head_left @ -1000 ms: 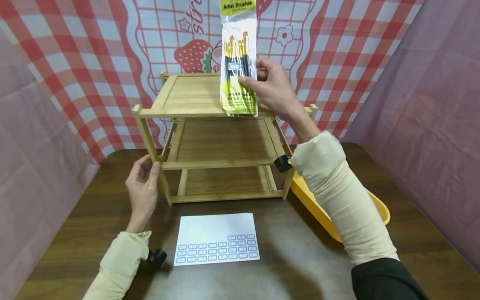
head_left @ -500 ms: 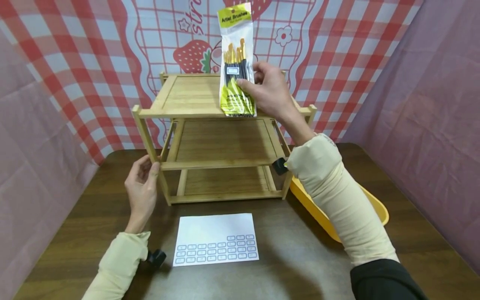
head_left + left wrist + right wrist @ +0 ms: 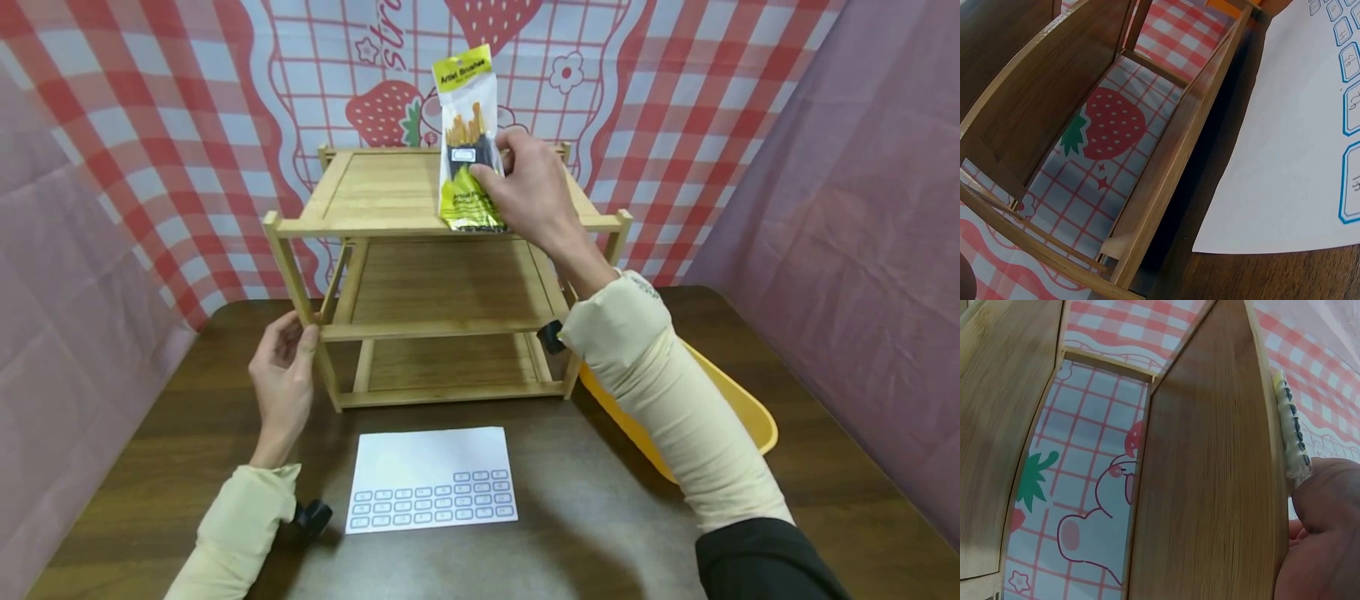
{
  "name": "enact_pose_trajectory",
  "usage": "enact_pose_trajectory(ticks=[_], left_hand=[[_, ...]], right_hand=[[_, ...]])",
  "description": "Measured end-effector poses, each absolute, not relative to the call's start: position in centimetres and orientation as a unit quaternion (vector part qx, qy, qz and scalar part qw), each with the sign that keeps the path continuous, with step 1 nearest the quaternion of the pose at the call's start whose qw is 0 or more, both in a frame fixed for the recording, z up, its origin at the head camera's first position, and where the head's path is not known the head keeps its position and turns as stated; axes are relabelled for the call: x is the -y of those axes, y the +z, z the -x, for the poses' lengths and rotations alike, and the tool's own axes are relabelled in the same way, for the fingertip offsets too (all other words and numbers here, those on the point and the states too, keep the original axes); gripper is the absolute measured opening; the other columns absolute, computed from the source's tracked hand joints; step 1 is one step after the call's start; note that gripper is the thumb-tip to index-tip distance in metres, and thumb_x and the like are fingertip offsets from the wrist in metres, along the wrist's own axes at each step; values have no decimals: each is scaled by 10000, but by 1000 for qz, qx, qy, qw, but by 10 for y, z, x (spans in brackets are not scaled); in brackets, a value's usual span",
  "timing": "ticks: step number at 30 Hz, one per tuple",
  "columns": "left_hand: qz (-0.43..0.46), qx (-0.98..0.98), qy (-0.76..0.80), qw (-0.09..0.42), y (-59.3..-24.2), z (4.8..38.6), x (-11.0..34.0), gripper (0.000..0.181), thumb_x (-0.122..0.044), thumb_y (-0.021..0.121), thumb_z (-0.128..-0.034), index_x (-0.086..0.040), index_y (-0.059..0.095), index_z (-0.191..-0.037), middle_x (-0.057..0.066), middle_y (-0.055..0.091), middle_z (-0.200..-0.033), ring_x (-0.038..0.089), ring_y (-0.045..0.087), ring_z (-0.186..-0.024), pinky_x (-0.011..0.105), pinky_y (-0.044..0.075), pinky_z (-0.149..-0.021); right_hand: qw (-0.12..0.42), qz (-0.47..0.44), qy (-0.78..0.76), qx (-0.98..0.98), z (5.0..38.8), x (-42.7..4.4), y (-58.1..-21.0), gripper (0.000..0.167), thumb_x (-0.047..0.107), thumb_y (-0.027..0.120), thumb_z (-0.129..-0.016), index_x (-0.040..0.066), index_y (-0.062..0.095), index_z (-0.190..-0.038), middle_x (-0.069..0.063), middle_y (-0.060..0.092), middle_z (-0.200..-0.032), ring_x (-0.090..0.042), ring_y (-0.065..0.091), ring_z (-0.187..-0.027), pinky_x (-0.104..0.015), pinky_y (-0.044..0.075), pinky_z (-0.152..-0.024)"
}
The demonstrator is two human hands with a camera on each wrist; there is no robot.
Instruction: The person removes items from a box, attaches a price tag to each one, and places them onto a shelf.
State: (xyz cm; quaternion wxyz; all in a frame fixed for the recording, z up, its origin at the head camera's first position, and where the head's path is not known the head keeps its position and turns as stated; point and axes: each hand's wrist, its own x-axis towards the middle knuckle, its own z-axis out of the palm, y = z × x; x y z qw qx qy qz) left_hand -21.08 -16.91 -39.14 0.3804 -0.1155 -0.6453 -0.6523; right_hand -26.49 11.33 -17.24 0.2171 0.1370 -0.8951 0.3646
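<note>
My right hand (image 3: 536,187) pinches a clear and yellow packet of artist brushes (image 3: 467,96) by its right side, thumb in front. The packet leans back, its lower edge at the front of the top tier of a wooden three-tier rack (image 3: 378,192). In the right wrist view, the packet's lower edge (image 3: 1293,431) shows beside the top board, with my right hand (image 3: 1329,531) next to it; whether it touches the board I cannot tell. My left hand (image 3: 283,383) grips the rack's left front post (image 3: 292,275), thumb in front and fingers partly hidden behind.
On the brown table (image 3: 600,533) lies a white sheet of small numbered labels (image 3: 431,479) before the rack. A yellow tray (image 3: 738,408) stands at the right, partly under my right forearm. Behind hangs a red checked cloth with strawberries (image 3: 382,112); pink cloth (image 3: 832,208) closes the sides.
The brush packet has tilted back, its top end dropping lower and away while its bottom stays near the top tier's front edge. My right hand has shifted slightly left and down. My left hand stays put.
</note>
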Motion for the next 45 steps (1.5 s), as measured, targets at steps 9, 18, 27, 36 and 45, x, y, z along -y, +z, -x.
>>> enact_pose_trajectory(ticks=[9, 18, 27, 36, 45], left_hand=[[117, 638, -658, 383, -391, 211, 168, 253, 47, 635, -997, 155, 619, -1225, 119, 721, -1115, 181, 661, -1017, 237, 535, -930], [119, 639, -657, 382, -392, 211, 168, 259, 38, 635, -1001, 157, 615, -1231, 173, 709, -1130, 187, 657, -1019, 243, 533, -936], [122, 632, -666, 378, -392, 212, 169, 248, 39, 638, -999, 150, 622, -1220, 56, 724, -1109, 192, 658, -1017, 242, 536, -925], [119, 628, -667, 382, -393, 212, 168, 239, 40, 640, -997, 153, 628, -1208, 46, 728, -1091, 184, 662, -1006, 239, 537, -912], [118, 630, -666, 381, -393, 212, 169, 247, 38, 640, -998, 150, 626, -1217, 40, 725, -1099, 190, 659, -1019, 244, 535, -933]], right_hand=[[207, -113, 324, 916, 264, -109, -172, 357, 255, 658, -1033, 1, 615, -1281, -100, 594, -1013, -159, 538, -783, -242, 448, -600], [215, -119, 302, 921, 266, -110, -173, 371, 233, 698, -1010, -37, 669, -1263, -122, 602, -1096, -179, 549, -834, -243, 463, -646], [186, -94, 282, 936, 266, -107, -169, 388, 256, 721, -994, -52, 681, -1227, -139, 594, -1233, -172, 517, -811, -238, 455, -638], [176, -97, 246, 948, 265, -106, -165, 337, 280, 683, -1020, 4, 723, -1208, -158, 614, -1363, -177, 528, -797, -235, 442, -629], [165, -105, 215, 957, 266, -108, -164, 364, 329, 601, -1062, 23, 773, -1161, -101, 709, -1160, -177, 496, -772, -252, 396, -609]])
